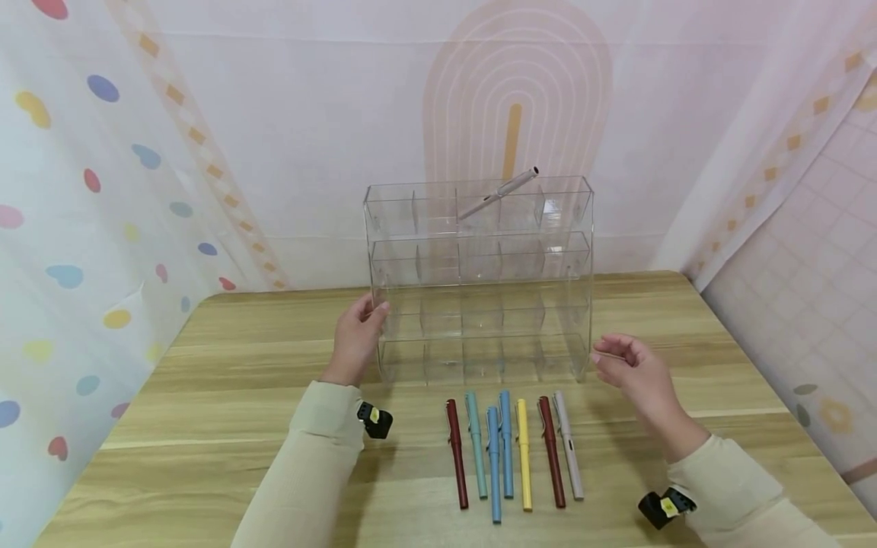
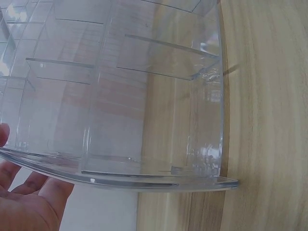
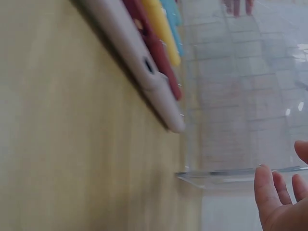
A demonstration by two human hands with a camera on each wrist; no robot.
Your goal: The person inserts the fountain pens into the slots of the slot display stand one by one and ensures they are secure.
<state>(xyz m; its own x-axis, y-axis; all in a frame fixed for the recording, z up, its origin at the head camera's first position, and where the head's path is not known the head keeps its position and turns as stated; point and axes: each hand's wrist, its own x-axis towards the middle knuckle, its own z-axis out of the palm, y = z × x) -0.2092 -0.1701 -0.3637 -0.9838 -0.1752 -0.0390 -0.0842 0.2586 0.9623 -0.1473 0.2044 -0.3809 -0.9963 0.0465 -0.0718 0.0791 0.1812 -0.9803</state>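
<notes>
A clear acrylic tiered rack stands upright on the table, split into compartments. My left hand grips its left side panel, the thumb on one face and the fingers on the other, as the left wrist view shows at the panel edge. Beside the lower right side is my right hand, fingers loosely bent, fingertips close to the panel and nothing held. A grey pen leans slantwise in the top tier, its dark end above the rim.
In front of the rack lies a row of capped pens: a dark red pen, a teal pen, two blue pens, a yellow pen, another dark red pen and a pale lilac pen. Behind the wooden table hangs a patterned curtain.
</notes>
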